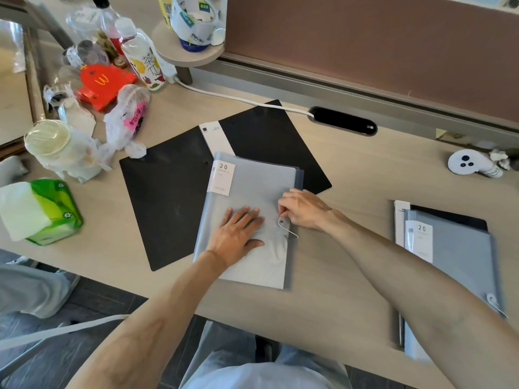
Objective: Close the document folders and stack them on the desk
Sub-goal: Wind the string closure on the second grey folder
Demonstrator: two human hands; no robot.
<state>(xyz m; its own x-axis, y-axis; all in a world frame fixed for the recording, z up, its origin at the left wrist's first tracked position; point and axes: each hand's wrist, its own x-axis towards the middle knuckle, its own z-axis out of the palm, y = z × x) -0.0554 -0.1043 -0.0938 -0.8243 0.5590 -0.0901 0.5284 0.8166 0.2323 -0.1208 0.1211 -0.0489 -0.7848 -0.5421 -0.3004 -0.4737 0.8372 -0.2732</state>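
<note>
Left hand (238, 233): flat, palm down, fingers spread wide and pointing away from the body; pressed on the front cover of the translucent grey-blue plastic document folder (250, 220); holding nothing, only pinning the cover down.
Left forearm: bare, reaching in from the lower left, angled up and to the right across the desk edge.
Right hand (303, 209): curled narrow, knuckles up, thumb and forefinger pinched together at the folder's right edge just above the small round metal clasp disc with its thin cord (283, 224); appears to grip the cord, though the exact contact is too small to tell.
Right forearm: bare, coming in from the lower right, crossing over the bare desk beside the folder.
Grey-blue folder: closed, lying tilted near the front-middle of the pale wood-grain desk (351, 262); white "20 pockets" label at its upper left; upper part overlapping the open folder behind it.
Open black matte plastic folder (168, 197): spread flat, both covers out, white spine strip in the middle; partly under the grey-blue one.
Right-side stack (460, 254): second grey-blue folder, closed, lying on a black one, well apart from the hands at the desk's right edge.
Green tissue box (53, 214): far left, near the desk's front edge.
</note>
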